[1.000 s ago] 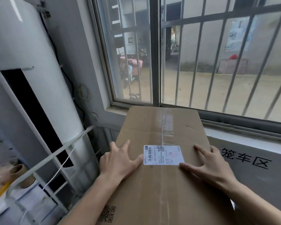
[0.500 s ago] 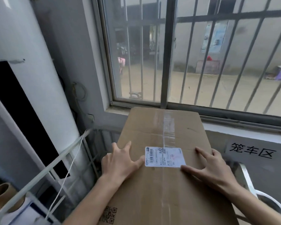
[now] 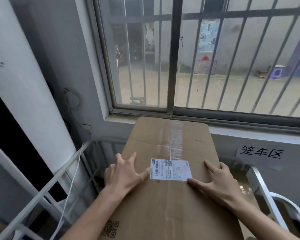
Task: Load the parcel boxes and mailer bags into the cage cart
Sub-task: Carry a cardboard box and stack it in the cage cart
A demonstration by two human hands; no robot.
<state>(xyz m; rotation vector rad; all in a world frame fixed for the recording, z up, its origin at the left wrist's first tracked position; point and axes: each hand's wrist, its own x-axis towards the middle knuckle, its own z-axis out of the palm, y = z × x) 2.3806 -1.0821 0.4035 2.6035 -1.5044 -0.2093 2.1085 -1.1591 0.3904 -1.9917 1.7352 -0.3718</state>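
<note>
A large brown parcel box [image 3: 171, 203] with clear tape and a white shipping label [image 3: 171, 169] fills the lower middle of the view. It stands in the white wire cage cart [image 3: 100, 163], its far end below the window sill. My left hand [image 3: 124, 172] lies flat on the box top at its left edge, fingers spread, thumb by the label. My right hand [image 3: 216, 181] presses flat on the top to the right of the label, fingers spread toward the right edge.
A barred window [image 3: 197, 58] runs across the back. A white cylindrical unit [image 3: 24, 84] stands on the left. The cart's white rail [image 3: 267, 196] curves at the right, and a paper sign with black characters [image 3: 261, 152] hangs on the wall behind it.
The view has swung to the right, bringing the cart's right rail into sight. Both hands stay flat on the box top in the same places.
</note>
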